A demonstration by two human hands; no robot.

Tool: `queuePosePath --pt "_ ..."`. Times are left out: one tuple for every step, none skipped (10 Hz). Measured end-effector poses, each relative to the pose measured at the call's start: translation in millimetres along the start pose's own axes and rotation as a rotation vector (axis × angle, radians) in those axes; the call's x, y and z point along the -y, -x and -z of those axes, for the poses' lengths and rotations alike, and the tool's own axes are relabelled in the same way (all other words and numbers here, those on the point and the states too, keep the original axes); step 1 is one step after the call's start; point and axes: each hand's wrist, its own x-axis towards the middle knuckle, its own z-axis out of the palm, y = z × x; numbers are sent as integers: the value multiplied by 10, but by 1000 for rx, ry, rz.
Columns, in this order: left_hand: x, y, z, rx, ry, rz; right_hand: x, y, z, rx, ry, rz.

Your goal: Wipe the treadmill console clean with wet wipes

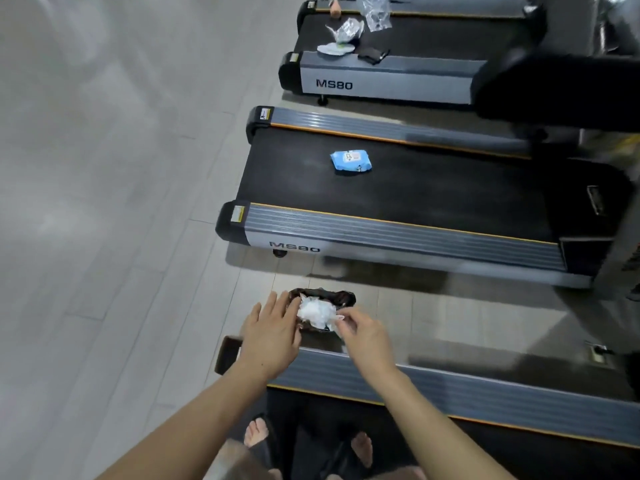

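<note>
White wipes (pixel 317 312) in bag (pixel 343 296) | left hand (pixel 272 336) fingers spread | right hand (pixel 363 337) fingers pinching wipes

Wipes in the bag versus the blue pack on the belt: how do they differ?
The wipes in the bag are white, crumpled and loose; the blue pack is flat and looks closed. The crumpled wipes sit in a dark bag on the floor between both hands, the right hand touching them; the pack lies alone on the treadmill belt, untouched.
</note>
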Motion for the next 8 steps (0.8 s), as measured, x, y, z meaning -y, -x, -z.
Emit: queuePosePath --pt "216 -435 -902 30 28 21 -532 -490 -590 34 11 -26" --pt "379 -936 -1825 69 17 45 -1152 -968 -1210 63 54 -17" --pt "517 -1342 -2508 97 18 55 -1630 -1367 -1654 59 97 4" --pt "668 -1774 -3208 98 -7 66 -2183 -1852 -2135 65 97 10" --pt "788 -2119 -3795 84 -40 60 -2722 -2276 -2602 37 98 39" --pt "885 -2425 -4171 70 -61 55 -3048 -2635 -2943 32 233 107" --pt "1004 -2619 -4442 35 -62 67 -3258 -2808 -3260 172 489 186" --pt "1097 -2626 -4562 53 -56 61 -3418 -2782 -3470 192 509 165"
